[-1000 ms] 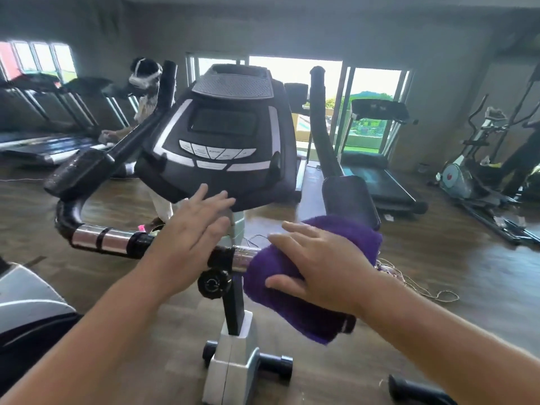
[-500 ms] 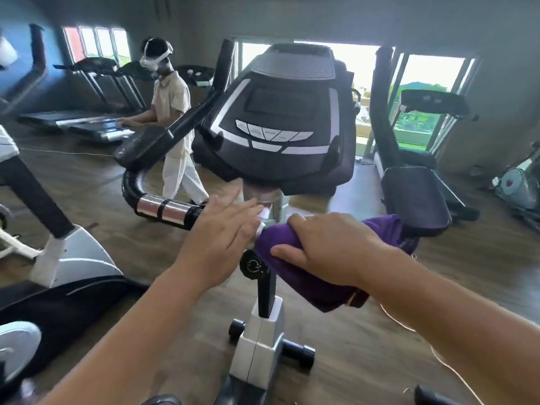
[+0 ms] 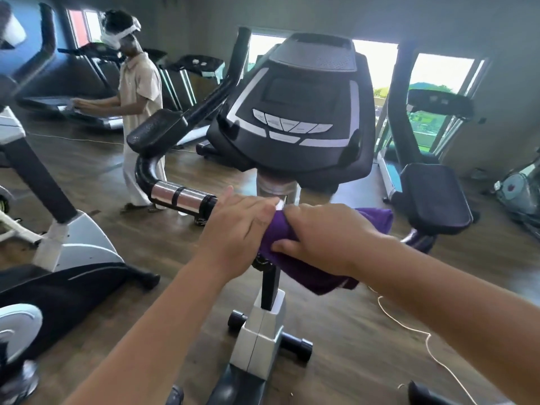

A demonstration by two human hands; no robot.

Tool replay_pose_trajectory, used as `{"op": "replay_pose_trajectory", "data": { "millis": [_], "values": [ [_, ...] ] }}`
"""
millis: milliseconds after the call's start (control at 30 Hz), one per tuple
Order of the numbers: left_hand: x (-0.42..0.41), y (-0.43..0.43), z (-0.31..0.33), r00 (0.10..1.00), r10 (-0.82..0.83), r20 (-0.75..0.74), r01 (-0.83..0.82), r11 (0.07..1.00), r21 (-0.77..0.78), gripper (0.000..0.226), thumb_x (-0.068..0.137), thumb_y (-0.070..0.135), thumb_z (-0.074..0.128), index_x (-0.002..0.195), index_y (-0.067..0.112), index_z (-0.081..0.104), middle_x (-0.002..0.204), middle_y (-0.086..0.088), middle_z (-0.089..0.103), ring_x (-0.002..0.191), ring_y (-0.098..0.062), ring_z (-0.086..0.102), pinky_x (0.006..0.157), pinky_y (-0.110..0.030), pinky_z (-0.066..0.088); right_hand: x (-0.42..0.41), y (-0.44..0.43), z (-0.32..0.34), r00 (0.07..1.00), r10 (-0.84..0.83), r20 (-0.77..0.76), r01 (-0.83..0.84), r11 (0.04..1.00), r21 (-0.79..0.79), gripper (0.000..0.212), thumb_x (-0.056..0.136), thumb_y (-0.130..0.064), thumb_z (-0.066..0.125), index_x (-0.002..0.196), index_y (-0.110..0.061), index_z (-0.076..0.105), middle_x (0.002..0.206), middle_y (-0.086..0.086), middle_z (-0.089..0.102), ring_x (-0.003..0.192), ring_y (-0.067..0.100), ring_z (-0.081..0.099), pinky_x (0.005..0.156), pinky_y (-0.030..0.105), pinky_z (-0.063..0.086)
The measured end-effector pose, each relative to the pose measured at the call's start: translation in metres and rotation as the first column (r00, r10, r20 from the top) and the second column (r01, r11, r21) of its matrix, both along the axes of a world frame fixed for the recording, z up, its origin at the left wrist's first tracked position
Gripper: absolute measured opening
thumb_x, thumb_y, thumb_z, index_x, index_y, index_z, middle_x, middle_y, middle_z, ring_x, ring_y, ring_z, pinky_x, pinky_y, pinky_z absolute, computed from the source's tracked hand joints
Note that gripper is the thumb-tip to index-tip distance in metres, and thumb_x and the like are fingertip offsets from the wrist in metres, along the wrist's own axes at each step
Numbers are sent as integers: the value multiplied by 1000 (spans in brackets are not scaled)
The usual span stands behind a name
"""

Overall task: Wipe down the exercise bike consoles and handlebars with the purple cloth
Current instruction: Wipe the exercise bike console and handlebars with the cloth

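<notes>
1. Right hand (image 3: 324,238) grips the purple cloth (image 3: 306,280), bunched over the middle of the handlebar (image 3: 181,198), just below the console (image 3: 295,112)
2. Left hand (image 3: 233,229) lies flat-fingered on the bar, fingertips touching the cloth's edge
3. Cloth's loose end hangs off the near side
4. Wood floor (image 3: 365,346) opens rightward; a neighbouring bike (image 3: 73,229) crowds the left

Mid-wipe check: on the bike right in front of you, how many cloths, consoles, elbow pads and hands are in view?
purple cloth: 1
console: 1
elbow pads: 2
hands: 2, left hand and right hand
Total: 6
</notes>
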State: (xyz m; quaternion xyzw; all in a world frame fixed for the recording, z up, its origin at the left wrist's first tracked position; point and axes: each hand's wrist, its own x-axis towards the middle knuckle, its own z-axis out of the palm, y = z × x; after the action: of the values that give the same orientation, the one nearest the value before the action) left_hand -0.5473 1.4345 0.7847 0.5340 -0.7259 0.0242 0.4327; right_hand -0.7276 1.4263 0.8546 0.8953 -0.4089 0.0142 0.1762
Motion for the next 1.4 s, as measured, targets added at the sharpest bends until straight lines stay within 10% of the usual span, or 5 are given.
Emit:
{"op": "replay_pose_trajectory", "data": {
  "millis": [600, 900, 1400],
  "values": [
    [-2, 4, 3, 1000, -4, -26, 5, 999, 33, 63, 104, 50, 15, 139, 28, 61, 136, 13, 65, 128, -9, 51, 124, -30, 4, -14, -31, 24, 994, -98, 56, 61, 883, 465, 57, 102, -65, 33, 98, -18, 65, 82, -6, 60, 81, 22, 58, 75, 33, 38],
    [2, 4, 5, 999, -43, -26, 44, 997, 63, 68, 102, 56, 11, 142, 27, 58, 137, 13, 64, 131, -7, 50, 125, -31, 4, -38, 2, 16, 996, -65, -68, 78, 977, 199, 57, 95, -70, 48, 134, -29, 49, 121, -3, 68, 102, 27, 63, 85, 38, 50],
    [4, -1, 0, 999, -52, -10, 52, 998, 34, 73, 103, 63, 5, 142, 31, 57, 134, 13, 66, 130, -5, 49, 126, -41, 11, -97, 14, -7, 997, 64, -36, -68, 989, -131, 75, 88, -75, 33, 138, -21, 49, 113, 1, 72, 97, 29, 73, 78, 41, 57]
  ]
}}
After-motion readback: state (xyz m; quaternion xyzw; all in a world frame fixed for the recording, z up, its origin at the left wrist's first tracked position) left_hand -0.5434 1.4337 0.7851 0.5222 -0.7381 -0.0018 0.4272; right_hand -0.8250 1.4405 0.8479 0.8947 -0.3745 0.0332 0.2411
